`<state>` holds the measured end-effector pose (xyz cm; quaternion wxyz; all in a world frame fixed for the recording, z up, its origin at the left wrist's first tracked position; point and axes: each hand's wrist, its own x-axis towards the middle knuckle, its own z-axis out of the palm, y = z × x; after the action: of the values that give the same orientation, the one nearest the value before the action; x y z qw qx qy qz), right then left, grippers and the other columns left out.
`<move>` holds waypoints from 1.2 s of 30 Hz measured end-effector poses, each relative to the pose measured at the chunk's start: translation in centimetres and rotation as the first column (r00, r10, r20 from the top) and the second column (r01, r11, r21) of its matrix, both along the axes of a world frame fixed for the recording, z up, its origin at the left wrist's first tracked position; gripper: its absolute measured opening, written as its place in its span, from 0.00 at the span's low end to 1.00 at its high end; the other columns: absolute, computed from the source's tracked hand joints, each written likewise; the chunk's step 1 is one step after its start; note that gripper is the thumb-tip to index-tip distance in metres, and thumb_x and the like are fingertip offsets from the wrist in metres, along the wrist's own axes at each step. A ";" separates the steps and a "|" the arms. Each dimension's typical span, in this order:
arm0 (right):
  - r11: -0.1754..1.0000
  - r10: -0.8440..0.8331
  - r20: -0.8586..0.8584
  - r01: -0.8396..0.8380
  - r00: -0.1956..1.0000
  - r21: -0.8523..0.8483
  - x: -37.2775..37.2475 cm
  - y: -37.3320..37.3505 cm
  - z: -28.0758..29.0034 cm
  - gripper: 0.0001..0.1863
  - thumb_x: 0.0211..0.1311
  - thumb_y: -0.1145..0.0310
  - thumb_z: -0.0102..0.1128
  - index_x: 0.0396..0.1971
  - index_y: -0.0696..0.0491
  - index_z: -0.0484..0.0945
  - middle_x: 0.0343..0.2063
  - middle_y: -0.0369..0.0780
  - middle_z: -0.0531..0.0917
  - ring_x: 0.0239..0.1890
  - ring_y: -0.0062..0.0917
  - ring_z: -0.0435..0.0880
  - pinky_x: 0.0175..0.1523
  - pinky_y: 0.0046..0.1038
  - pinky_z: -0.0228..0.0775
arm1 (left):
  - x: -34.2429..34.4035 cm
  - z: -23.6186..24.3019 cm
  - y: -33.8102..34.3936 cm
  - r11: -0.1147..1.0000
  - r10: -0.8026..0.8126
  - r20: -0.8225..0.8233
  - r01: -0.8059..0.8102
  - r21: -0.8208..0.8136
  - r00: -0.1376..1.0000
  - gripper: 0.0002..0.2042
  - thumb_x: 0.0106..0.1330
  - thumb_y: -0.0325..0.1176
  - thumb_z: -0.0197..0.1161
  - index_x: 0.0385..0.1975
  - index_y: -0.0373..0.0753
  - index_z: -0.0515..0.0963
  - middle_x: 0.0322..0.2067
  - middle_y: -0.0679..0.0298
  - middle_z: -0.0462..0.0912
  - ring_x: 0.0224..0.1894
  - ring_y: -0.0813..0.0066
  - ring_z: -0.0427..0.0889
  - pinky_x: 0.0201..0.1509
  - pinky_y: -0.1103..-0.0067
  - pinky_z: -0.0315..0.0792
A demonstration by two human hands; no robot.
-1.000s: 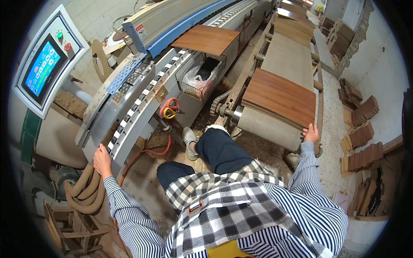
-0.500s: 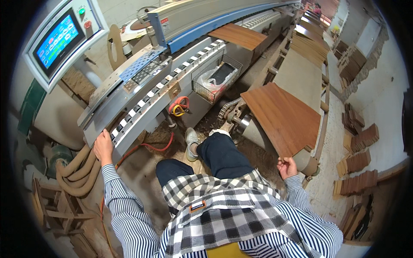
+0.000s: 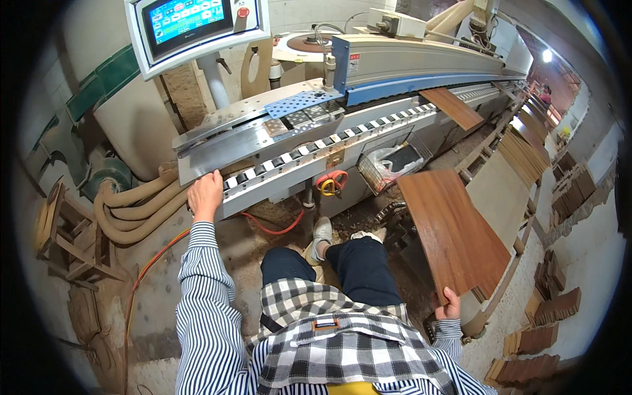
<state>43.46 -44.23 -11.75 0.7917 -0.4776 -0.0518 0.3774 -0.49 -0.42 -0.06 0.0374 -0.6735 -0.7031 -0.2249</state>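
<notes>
My left hand (image 3: 205, 196) grips the end of the long grey machine's roller rail (image 3: 263, 187), fingers bent over its edge. My right hand (image 3: 447, 303) holds the near corner of a brown wood-grain board (image 3: 451, 230), which is lifted at an angle over the end of the belt conveyor (image 3: 507, 201). Another brown board (image 3: 449, 105) lies across the machine farther along. Below the rail are red and yellow scissors (image 3: 333, 183) and a wire basket (image 3: 372, 172) with a plastic bag and a black item. A touchscreen panel (image 3: 187, 26) stands above the machine's near end.
Thick hoses (image 3: 125, 234) and a wooden stool (image 3: 66, 240) are at the left. Stacked boards (image 3: 526, 158) sit along the conveyor, with more piles (image 3: 553, 306) on the floor at right. A red hose (image 3: 276, 227) runs near my feet. A person (image 3: 545, 97) is far back.
My right hand has pulled the board toward me and raised it off the pile at a tilt. My view has swung rightward and up; my left hand remains on the machine's end.
</notes>
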 end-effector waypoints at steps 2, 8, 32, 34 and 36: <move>0.993 0.096 0.056 -0.100 0.994 0.064 -0.4 1.3 1.0 0.24 0.47 0.75 0.56 0.48 0.55 0.67 0.39 0.40 0.77 0.38 0.31 0.78 0.41 0.35 0.74 | -0.1 -0.2 0.1 1.000 0.002 0.010 -0.002 0.012 1.000 0.21 0.63 0.47 0.43 0.22 0.37 0.78 0.25 0.48 0.78 0.30 0.49 0.78 0.37 0.62 0.69; 0.927 0.360 -0.006 -0.357 0.933 0.113 -4.9 11.0 6.0 0.24 0.47 0.75 0.57 0.48 0.59 0.66 0.39 0.42 0.77 0.38 0.30 0.78 0.40 0.32 0.74 | 0.2 -0.3 0.3 1.000 -0.017 0.013 0.017 0.015 1.000 0.21 0.63 0.47 0.43 0.22 0.38 0.79 0.24 0.48 0.79 0.30 0.50 0.78 0.37 0.62 0.69; 0.304 0.916 0.250 -0.950 0.314 0.077 -22.8 29.4 6.8 0.15 0.60 0.63 0.53 0.38 0.61 0.73 0.29 0.40 0.79 0.31 0.22 0.80 0.34 0.19 0.72 | 0.2 0.0 0.0 1.000 -0.008 0.024 0.008 -0.006 1.000 0.21 0.63 0.46 0.44 0.21 0.36 0.78 0.24 0.48 0.78 0.31 0.49 0.77 0.38 0.61 0.69; 0.331 0.901 0.270 -0.941 0.339 0.074 -23.0 29.3 6.5 0.14 0.61 0.63 0.53 0.37 0.61 0.74 0.27 0.40 0.80 0.30 0.21 0.80 0.33 0.18 0.72 | 0.3 0.0 0.0 1.000 -0.006 0.032 0.006 -0.004 0.999 0.21 0.63 0.46 0.44 0.21 0.36 0.78 0.25 0.47 0.78 0.31 0.49 0.77 0.38 0.61 0.69; 0.367 0.888 0.275 -0.928 0.369 0.062 -22.9 29.0 6.3 0.14 0.61 0.64 0.52 0.36 0.61 0.74 0.25 0.40 0.80 0.28 0.20 0.79 0.32 0.17 0.71 | 0.3 0.0 0.0 1.000 -0.003 0.039 0.003 -0.010 0.999 0.21 0.62 0.46 0.44 0.22 0.37 0.78 0.25 0.47 0.78 0.31 0.48 0.77 0.38 0.61 0.69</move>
<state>20.58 -15.21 -5.47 0.4855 -0.3182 -0.4233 0.6956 -0.19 -0.42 -0.06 0.0199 -0.6701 -0.7038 -0.2348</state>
